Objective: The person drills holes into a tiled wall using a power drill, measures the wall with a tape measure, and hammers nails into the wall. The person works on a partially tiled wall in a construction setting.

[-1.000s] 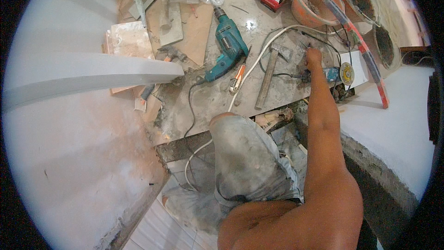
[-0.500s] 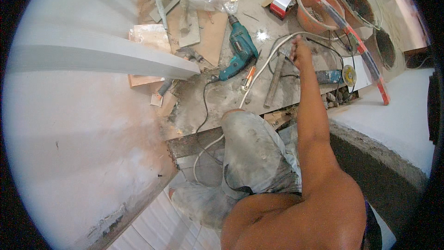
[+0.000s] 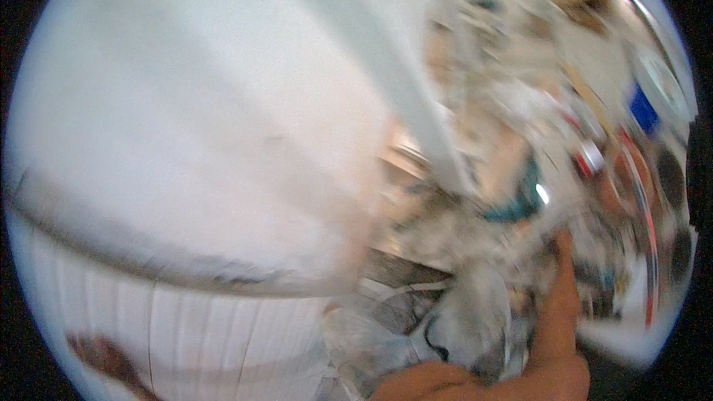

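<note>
Motion smears the whole view. My left hand (image 3: 102, 353) is at the lower left, over the white ribbed tiles (image 3: 200, 327); its fingers look loosely apart, and I see nothing in them. My right arm reaches forward at the lower right. At its end, my right hand (image 3: 562, 241) is too blurred to show its fingers or anything held. Just beyond it, to the left, lies a teal power drill (image 3: 516, 204) on the littered work surface. A red-and-white box (image 3: 589, 159) stands farther back.
A white wall (image 3: 223, 126) fills the left, and a pale post (image 3: 423, 104) slants down from the top. At the right are an orange bucket (image 3: 620, 182), dark buckets (image 3: 672, 178) and a long red-and-grey bar (image 3: 648, 252). A blue object (image 3: 643, 111) lies behind them.
The view has swung left, so the work surface and tools now sit farther right. My left hand has come into sight at the lower left. My right arm still reaches forward.
</note>
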A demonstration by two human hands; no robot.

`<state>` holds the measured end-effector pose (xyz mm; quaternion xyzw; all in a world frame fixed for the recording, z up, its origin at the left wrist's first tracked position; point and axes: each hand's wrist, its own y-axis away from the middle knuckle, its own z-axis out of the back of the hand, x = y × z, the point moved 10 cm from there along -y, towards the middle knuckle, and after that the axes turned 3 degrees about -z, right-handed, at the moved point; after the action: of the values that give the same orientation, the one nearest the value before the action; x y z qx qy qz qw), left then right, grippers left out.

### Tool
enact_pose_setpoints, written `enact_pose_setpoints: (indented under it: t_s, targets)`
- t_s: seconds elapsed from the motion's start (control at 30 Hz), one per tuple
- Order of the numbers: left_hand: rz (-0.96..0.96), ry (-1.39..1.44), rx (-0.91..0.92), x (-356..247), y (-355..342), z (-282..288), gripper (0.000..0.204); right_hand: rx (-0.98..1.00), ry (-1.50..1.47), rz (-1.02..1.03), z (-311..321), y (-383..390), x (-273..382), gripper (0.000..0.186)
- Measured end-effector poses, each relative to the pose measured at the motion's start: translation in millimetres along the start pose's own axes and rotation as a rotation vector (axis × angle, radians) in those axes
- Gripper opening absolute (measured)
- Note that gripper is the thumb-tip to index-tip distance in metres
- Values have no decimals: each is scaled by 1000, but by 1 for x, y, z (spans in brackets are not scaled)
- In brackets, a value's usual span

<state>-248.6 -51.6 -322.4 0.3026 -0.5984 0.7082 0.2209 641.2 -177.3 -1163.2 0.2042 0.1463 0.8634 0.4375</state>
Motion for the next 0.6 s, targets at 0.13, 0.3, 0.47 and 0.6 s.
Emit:
enact_pose_setpoints:
  t_s: [0.13, 0.3, 0.47, 0.6]
  targets:
    - [110, 24, -62, 2, 14, 9, 43, -46, -1418, -268, 16, 21, -24, 40]
    - [413, 493, -135, -113, 33, -6, 43, -113, -1983, -65, 66, 81, 106, 36]
    - [1376, 2006, 801, -432, 132, -88, 28, 143, -1713, 337, 135, 173, 313, 33]
    - [2186, 2695, 575, -589, 160, -64, 31, 288, -1470, 656, 168, 265, 438, 31]
